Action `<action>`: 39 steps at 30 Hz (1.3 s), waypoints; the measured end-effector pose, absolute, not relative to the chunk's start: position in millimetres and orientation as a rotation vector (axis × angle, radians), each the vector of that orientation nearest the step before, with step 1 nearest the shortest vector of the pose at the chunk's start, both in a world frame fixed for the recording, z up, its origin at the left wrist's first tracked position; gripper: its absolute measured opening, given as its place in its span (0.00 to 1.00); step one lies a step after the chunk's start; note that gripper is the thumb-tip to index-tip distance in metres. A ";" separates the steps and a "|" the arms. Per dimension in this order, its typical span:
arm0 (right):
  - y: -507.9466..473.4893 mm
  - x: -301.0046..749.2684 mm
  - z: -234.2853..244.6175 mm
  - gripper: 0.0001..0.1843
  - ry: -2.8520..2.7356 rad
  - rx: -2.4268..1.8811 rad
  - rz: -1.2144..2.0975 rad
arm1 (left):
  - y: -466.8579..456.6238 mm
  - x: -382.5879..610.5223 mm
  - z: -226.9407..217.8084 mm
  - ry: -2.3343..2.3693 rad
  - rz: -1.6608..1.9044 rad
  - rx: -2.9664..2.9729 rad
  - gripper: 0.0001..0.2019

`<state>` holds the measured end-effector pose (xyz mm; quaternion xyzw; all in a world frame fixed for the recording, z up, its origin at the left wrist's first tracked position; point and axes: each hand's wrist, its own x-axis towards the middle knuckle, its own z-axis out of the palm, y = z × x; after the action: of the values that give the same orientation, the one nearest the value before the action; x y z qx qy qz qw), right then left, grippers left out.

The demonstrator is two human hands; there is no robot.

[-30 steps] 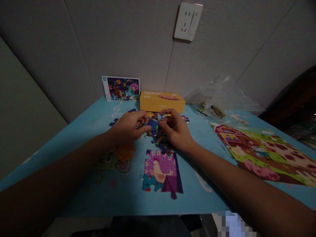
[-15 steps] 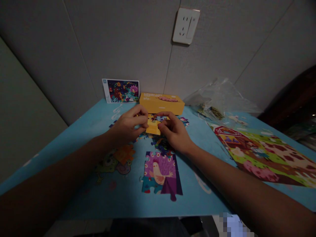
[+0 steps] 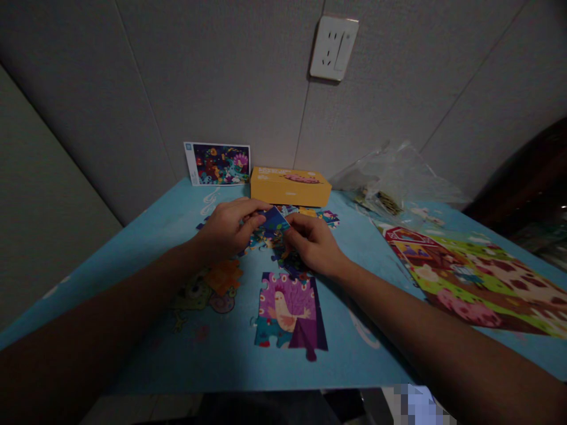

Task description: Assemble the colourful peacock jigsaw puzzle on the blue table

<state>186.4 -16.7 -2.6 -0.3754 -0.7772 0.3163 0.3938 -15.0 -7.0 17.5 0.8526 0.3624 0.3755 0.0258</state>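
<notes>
table (image 3: 212, 366) (blue) bears puzzle pieces (image 3: 290, 310)

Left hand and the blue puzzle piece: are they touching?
Touching: the head view shows the left hand gripping the blue puzzle piece, thumb over its left edge.

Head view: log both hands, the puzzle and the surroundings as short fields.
Left hand: holding blue puzzle piece
Right hand: at that piece's right edge, grip unclear
Near the hands: more puzzle pieces
Table front: joined purple section
Back: yellow box, picture card to its left
Right side: farm picture, clear plastic bag beyond
</notes>
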 end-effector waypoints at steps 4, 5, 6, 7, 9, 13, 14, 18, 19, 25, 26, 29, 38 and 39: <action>-16.6 186.8 -2.6 0.09 -1.912 -0.930 0.883 | -7.2 -15.1 19.3 1.083 1.115 2.682 0.15; -16.7 187.0 -2.3 0.10 -1.908 -0.924 0.884 | -7.4 -15.1 19.7 1.086 1.096 2.681 0.15; -16.8 187.1 -2.0 0.10 -1.905 -0.920 0.877 | -7.5 -15.1 19.9 1.089 1.074 2.678 0.15; -17.0 187.0 -1.6 0.10 -1.905 -0.918 0.862 | -7.7 -15.0 19.8 1.084 1.052 2.676 0.15; -17.6 186.2 -0.8 0.11 -1.913 -0.931 0.831 | -7.7 -14.7 19.4 1.061 1.025 2.682 0.15; -18.6 184.2 0.8 0.12 -1.935 -0.974 0.803 | -7.9 -13.9 19.2 1.022 1.022 2.681 0.15; -18.7 183.9 1.2 0.11 -1.935 -0.981 0.800 | -8.2 -13.9 19.6 1.021 1.025 2.673 0.15; -18.1 184.0 1.8 0.12 -1.932 -1.004 0.742 | -10.2 -14.8 21.3 1.019 1.021 2.639 0.11; -17.8 184.2 1.9 0.12 -1.932 -1.011 0.723 | -10.6 -15.2 21.5 1.017 1.007 2.637 0.10; -14.0 190.9 7.8 0.15 -2.028 -1.063 0.678 | -11.1 -13.6 20.3 0.965 0.850 2.669 0.08; -12.8 193.5 9.6 0.16 -2.074 -1.059 0.661 | -11.1 -12.8 19.6 0.936 0.832 2.675 0.08; -8.7 202.3 14.4 0.16 -2.184 -1.042 0.614 | -12.6 -10.2 16.3 0.749 0.724 2.702 0.07; -5.2 206.9 13.2 0.15 -2.251 -1.061 0.686 | -19.3 -9.7 7.7 0.530 0.446 2.704 0.15; -5.4 206.7 12.5 0.15 -2.258 -1.056 0.703 | -18.7 -10.1 7.1 0.540 0.440 2.704 0.15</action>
<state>206.7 -5.4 12.5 -0.3922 -0.8390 0.2610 0.2724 -10.1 -18.7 7.1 0.9536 0.1906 0.1553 0.1738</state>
